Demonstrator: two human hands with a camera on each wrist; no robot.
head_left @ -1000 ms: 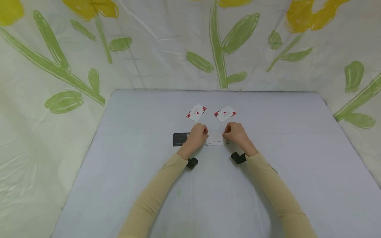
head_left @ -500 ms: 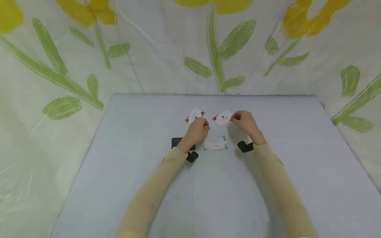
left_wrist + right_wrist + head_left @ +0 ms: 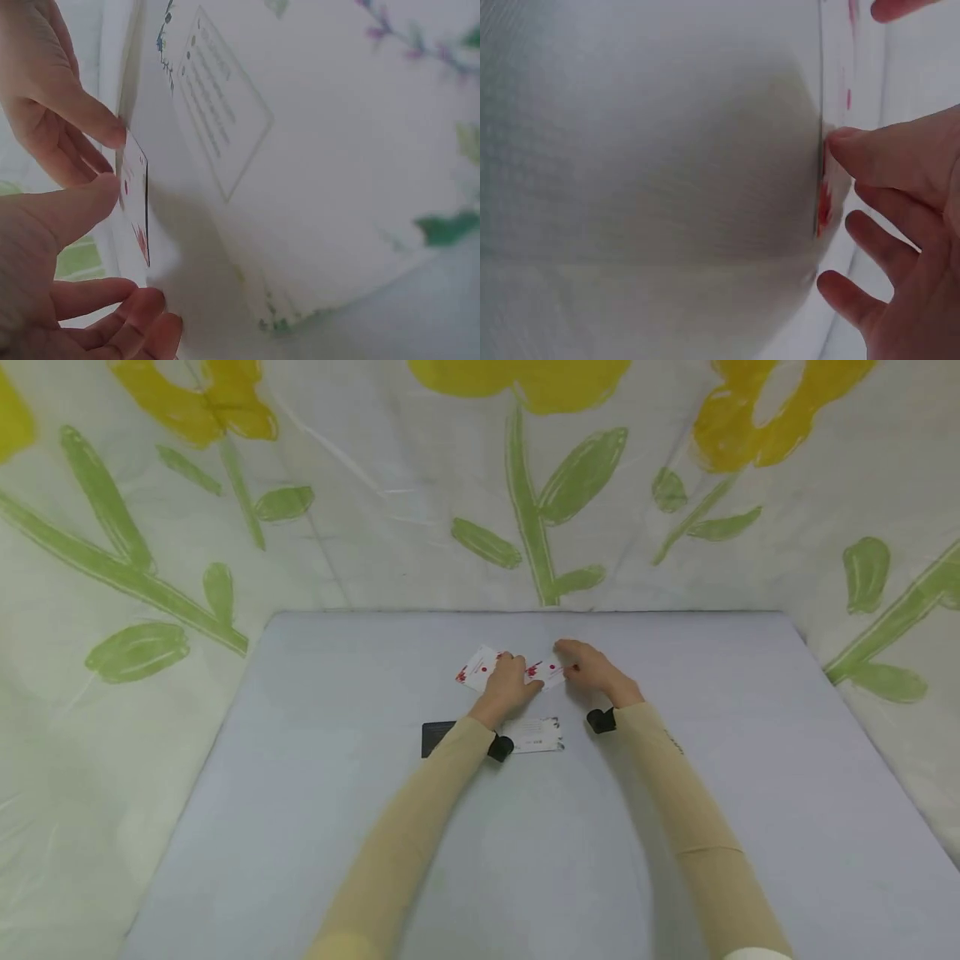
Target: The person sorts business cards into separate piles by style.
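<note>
Two white cards with red floral corners lie side by side near the back of the table. My left hand (image 3: 507,687) reaches over the right part of the left floral card (image 3: 477,669), thumb and fingers spread. The right floral card (image 3: 547,673) is between my two hands. At its right end is my right hand (image 3: 597,677), fingers loosely extended; its thumb (image 3: 855,152) touches the card in the right wrist view. Below my left wrist lie a white card with leafy corners (image 3: 534,735), partly covered, and a black card (image 3: 435,737), mostly hidden by the sleeve.
A pale cloth-covered table (image 3: 525,860) spreads around the cards. Behind it hangs a white sheet (image 3: 390,527) painted with yellow flowers and green leaves. Black wrist cameras sit under both wrists, the left one (image 3: 501,747) overlapping the leafy card's edge.
My right hand has gone from the leafy card to the right floral card, and its fingers have opened. My left hand has moved forward and right, its fingers spreading. The head view has tilted upward.
</note>
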